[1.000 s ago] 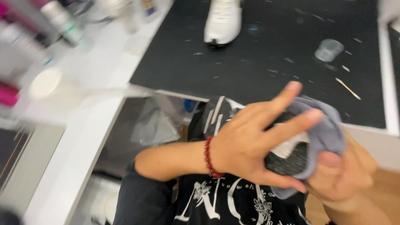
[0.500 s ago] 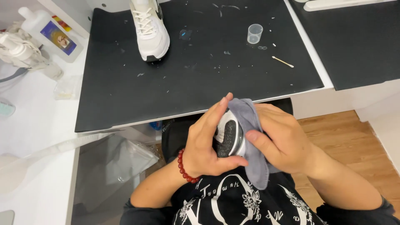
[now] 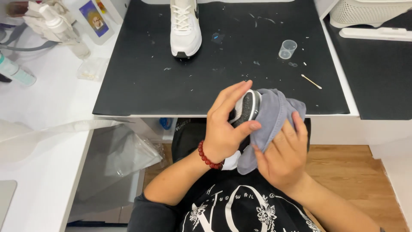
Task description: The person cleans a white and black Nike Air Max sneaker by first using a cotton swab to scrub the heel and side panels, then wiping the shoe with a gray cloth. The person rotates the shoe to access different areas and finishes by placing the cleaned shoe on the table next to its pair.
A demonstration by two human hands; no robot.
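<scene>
- Since half a second ago, my hands and the shoe (image 3: 245, 109) are sitting a little further right in view, and more of the cloth (image 3: 274, 118) is now showing across the shoe's side; the other shoe (image 3: 184, 28) on the mat is staying put.
- My left hand (image 3: 225, 129) is closing around the shoe, thumb pressing its dark sole, fingers curving over the top.
- My right hand (image 3: 283, 152) is gripping the grey cloth, holding it flat against the shoe from the right.
- The shoe is being held sole toward me, in the air just in front of the near edge of the black mat (image 3: 141, 86), above my lap.
- A red bead bracelet (image 3: 208, 157) is circling my left wrist.
- Further out on the mat, a small clear cup (image 3: 287, 48) and a cotton swab (image 3: 311, 81) are lying well apart from my hands, with pale specks scattered about.
- Beyond the mat's left edge, a spray bottle (image 3: 60, 30) is standing on the white counter (image 3: 47, 99).
- A white basket (image 3: 369, 10) is sitting at the far right.
</scene>
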